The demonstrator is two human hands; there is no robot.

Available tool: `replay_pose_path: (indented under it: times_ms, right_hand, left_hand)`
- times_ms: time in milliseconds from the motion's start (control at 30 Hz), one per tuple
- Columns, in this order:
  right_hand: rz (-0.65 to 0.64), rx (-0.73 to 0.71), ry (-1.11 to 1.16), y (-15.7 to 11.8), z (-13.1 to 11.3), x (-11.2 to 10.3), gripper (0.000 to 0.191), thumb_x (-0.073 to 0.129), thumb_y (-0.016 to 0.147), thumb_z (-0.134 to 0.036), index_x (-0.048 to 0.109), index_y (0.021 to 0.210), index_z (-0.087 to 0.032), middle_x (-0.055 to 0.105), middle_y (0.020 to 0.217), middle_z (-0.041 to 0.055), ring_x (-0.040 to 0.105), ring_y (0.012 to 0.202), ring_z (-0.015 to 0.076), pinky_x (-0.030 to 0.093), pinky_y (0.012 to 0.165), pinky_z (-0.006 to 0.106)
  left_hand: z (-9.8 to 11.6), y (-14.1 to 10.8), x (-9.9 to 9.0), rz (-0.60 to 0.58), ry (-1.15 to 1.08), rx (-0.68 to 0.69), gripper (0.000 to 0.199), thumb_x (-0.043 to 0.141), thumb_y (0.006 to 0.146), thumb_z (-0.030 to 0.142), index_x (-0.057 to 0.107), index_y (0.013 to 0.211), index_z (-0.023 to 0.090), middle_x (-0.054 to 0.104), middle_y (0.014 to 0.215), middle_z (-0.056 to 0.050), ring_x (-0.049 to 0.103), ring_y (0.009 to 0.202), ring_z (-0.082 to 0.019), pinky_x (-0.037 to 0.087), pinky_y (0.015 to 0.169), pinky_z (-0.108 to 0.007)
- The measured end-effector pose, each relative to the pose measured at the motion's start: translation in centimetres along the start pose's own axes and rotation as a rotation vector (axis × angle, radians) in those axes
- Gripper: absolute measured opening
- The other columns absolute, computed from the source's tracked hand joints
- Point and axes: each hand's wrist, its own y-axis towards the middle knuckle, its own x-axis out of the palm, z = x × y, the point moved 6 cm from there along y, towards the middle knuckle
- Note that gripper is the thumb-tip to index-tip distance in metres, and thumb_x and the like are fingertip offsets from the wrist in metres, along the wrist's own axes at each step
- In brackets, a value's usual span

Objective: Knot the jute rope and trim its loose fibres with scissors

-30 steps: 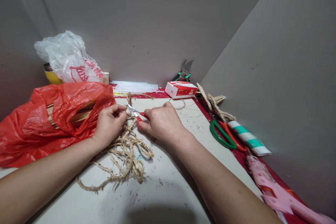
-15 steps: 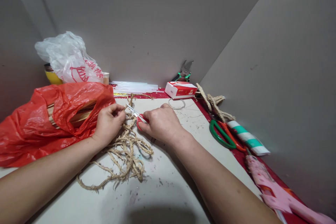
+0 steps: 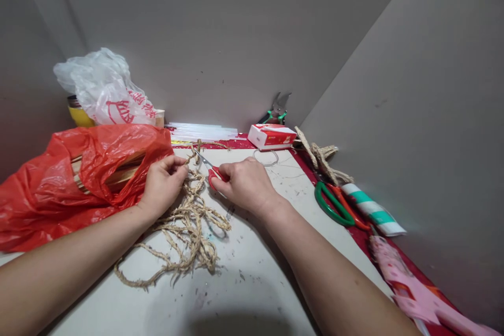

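A tangled length of braided straw-coloured rope (image 3: 192, 215) lies on the pale tabletop, with frayed fibres sticking out along it. My left hand (image 3: 167, 178) pinches a strand of this rope between thumb and fingertips, beside the red bag. In my right hand (image 3: 246, 181) are small red-handled scissors (image 3: 214, 172), gripped by their handles. Their metal blades point up and left, close to the rope just right of my left fingertips. Whether the blade tips touch the rope, I cannot tell.
Left stands a red plastic bag (image 3: 35, 184) holding flat wooden strips (image 3: 122, 173); behind it, a white plastic bag (image 3: 106, 89). Glue sticks (image 3: 202, 131), a tissue pack (image 3: 271, 137) and pruning shears (image 3: 279, 107) line the back. Along the right edge lie green-handled scissors (image 3: 334, 205) and a pink glue gun (image 3: 409, 283).
The scissors in my right hand have shifted slightly right, away from my left fingertips, and their blades look closer together. My left hand keeps its pinch on the rope.
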Motion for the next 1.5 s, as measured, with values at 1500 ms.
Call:
replay_pose_path:
  times_ms: [1500]
  right_hand:
    - [-0.288, 0.12, 0.565, -0.5, 0.4, 1.0, 0.029, 0.053, 0.071, -0.04, 0.052, 0.052, -0.018, 0.038, 0.047, -0.0051, 0.029, 0.049, 0.0086, 0.021, 0.047, 0.023]
  left_hand:
    - [2.4, -0.8, -0.5, 0.059, 0.213, 0.262, 0.015, 0.06, 0.076, 0.029, 0.062, 0.068, 0.016, 0.06, 0.063, 0.002, 0.05, 0.057, -0.01, 0.042, 0.059, -0.021]
